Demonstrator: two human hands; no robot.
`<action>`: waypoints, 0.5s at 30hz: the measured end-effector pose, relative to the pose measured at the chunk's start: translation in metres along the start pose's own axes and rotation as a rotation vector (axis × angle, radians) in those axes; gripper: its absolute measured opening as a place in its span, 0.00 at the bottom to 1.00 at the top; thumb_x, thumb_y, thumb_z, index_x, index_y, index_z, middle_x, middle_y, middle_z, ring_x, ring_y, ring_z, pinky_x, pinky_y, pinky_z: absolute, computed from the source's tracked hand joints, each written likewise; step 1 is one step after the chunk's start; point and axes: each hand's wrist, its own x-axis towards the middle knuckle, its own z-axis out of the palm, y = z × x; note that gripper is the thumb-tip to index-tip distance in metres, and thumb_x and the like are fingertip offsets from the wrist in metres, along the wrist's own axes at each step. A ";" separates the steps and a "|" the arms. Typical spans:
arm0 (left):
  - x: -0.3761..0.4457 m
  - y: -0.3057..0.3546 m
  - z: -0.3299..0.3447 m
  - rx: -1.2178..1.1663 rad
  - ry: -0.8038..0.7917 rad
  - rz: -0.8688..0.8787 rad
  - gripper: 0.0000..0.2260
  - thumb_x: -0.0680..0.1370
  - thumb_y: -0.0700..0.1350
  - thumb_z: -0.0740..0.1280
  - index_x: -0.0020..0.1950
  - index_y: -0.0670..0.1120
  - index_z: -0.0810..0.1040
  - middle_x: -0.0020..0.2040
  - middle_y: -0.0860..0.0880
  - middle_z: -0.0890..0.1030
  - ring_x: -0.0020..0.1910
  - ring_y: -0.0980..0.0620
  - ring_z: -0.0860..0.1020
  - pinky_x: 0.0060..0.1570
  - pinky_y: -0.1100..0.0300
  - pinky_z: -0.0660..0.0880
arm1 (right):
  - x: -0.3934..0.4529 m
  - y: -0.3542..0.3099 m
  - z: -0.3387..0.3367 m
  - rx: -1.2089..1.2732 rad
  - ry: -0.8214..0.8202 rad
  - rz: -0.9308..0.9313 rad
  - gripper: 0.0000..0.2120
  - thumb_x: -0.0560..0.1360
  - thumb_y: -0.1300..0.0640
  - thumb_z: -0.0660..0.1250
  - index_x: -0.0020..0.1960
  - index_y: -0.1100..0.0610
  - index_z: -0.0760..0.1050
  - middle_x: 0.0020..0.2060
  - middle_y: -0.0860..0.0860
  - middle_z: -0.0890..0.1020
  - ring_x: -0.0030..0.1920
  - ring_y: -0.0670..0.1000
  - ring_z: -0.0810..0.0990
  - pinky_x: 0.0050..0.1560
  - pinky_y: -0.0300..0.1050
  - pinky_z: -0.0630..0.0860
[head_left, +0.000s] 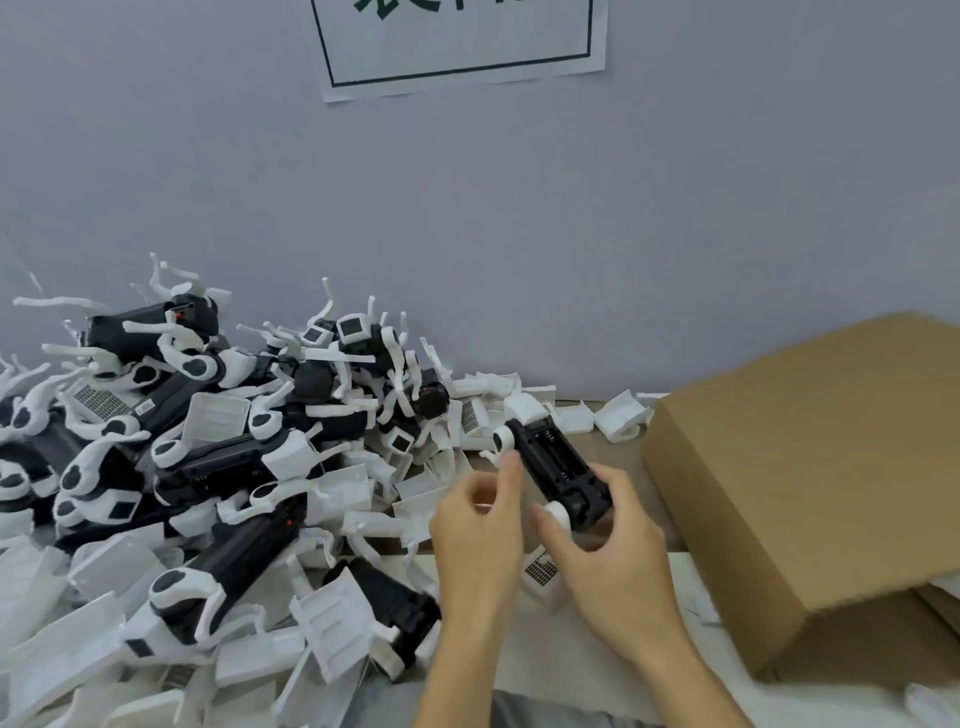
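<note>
A black plastic body with white round joints (558, 467) is held above the table, its open underside facing up. My right hand (608, 545) grips its near end, thumb on a white joint, fingers wrapped round the far side. My left hand (480, 519) is beside the body's left edge with curled fingers, the index tip touching it near a white joint; whether it pinches a small part is unclear.
A big heap of black-and-white plastic toy bodies and loose white parts (208, 467) covers the table's left half, up to the grey wall. A brown cardboard box (810, 467) lies at the right. White covers (618, 410) sit along the wall. A paper sign (462, 41) hangs above.
</note>
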 end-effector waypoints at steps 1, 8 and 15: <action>0.000 0.001 0.001 -0.038 -0.112 -0.063 0.21 0.79 0.60 0.65 0.46 0.43 0.84 0.42 0.47 0.86 0.43 0.50 0.84 0.42 0.59 0.80 | 0.000 -0.001 0.001 0.014 -0.030 -0.009 0.18 0.71 0.47 0.76 0.55 0.35 0.72 0.46 0.37 0.83 0.47 0.40 0.82 0.43 0.36 0.78; 0.006 -0.001 0.000 -0.459 -0.140 -0.343 0.16 0.80 0.56 0.68 0.57 0.44 0.82 0.50 0.43 0.87 0.51 0.44 0.86 0.55 0.46 0.81 | -0.003 -0.006 0.008 -0.226 -0.164 -0.061 0.27 0.65 0.35 0.71 0.60 0.35 0.64 0.54 0.33 0.75 0.55 0.34 0.75 0.45 0.35 0.76; 0.001 -0.003 0.008 -0.229 -0.199 -0.133 0.07 0.79 0.52 0.70 0.50 0.50 0.83 0.45 0.51 0.87 0.47 0.54 0.85 0.50 0.56 0.79 | 0.000 -0.010 0.011 -0.329 -0.182 -0.073 0.21 0.67 0.49 0.74 0.59 0.43 0.74 0.45 0.42 0.80 0.46 0.42 0.80 0.45 0.43 0.79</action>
